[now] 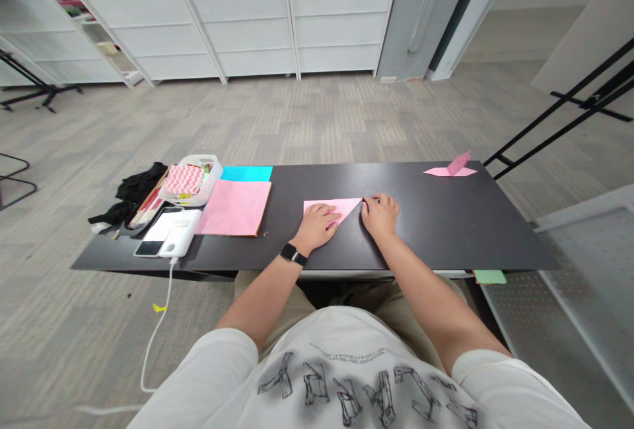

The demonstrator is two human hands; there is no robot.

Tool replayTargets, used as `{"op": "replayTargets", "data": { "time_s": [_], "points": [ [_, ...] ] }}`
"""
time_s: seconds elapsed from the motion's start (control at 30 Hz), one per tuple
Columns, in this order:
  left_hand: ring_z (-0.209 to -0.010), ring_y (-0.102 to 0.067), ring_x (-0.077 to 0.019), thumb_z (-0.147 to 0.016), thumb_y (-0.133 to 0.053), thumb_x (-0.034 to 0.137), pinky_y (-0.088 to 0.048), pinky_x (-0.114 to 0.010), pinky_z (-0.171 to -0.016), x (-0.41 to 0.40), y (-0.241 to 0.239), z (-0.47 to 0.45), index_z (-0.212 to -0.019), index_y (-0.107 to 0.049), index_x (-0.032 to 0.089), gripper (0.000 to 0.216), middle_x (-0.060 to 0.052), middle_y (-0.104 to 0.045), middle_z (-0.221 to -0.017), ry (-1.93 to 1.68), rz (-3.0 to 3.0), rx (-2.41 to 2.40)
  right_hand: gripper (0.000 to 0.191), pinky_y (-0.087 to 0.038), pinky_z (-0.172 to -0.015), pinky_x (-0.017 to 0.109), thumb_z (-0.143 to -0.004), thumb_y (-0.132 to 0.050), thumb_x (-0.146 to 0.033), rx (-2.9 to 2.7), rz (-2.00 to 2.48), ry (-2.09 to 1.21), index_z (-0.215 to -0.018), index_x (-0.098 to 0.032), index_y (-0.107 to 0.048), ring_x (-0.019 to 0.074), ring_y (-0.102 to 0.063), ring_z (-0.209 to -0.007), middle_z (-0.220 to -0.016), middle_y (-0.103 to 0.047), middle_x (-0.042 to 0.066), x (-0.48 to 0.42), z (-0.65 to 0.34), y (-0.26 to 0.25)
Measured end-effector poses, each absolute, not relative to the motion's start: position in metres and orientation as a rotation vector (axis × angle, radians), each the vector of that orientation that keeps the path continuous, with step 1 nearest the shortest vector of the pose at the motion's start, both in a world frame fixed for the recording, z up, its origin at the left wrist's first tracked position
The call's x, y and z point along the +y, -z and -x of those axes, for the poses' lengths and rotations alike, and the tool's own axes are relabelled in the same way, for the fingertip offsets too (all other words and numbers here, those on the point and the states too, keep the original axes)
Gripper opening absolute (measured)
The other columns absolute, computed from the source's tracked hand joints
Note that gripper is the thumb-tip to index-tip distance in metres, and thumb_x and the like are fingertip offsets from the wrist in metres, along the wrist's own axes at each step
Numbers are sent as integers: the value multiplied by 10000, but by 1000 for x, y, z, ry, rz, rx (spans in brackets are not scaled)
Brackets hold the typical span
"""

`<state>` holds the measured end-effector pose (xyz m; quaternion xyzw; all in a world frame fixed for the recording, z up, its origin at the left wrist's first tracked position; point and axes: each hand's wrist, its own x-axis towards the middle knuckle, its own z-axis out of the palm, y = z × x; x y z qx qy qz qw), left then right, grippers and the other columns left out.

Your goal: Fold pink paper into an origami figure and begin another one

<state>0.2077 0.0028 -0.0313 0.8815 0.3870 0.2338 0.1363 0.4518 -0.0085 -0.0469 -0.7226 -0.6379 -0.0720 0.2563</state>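
A pink sheet of paper, folded to a triangular shape, lies on the dark table in front of me. My left hand rests flat on its left part, fingers stretched over the paper, and covers much of it. At the sheet's pointed right corner is my right hand. Its fingers are curled, with the thumb and index finger by the tip; whether they pinch it is too small to tell. Farther right, near the back edge, stands a folded pink paper figure with a raised part.
A stack of pink paper lies left, with a blue sheet behind it. Beyond are a white basket, a phone, a white power bank with a cable, pens and black cloth. A green sheet sits below the front edge.
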Motion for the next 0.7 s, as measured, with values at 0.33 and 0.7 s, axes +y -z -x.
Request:
{"op": "replayTargets", "data": {
  "time_s": [0.33, 0.7],
  "points": [
    [-1363, -577, -290, -1020, -575, 286, -409, -501, -1196, -1, 30, -209, -1344, -717, 257, 355, -48, -701, -1458, -654, -2607, 1072, 196, -364, -1014, 463, -1016, -583, -299, -1835, 1807, 107, -1056, -244, -767, 314, -593, -1109, -1118, -752, 112, -8, -453, 42],
    [-1381, -571, -294, -984, -646, 325, -412, -512, -1204, -1, 34, -209, -1363, -709, 273, 388, -43, -677, -1494, -667, -2593, 1073, 194, -353, -961, 446, -1015, -612, -294, -1875, 1844, 75, -980, -255, -798, 297, -616, -1052, -1078, -794, 88, -4, -455, 44]
  ]
}}
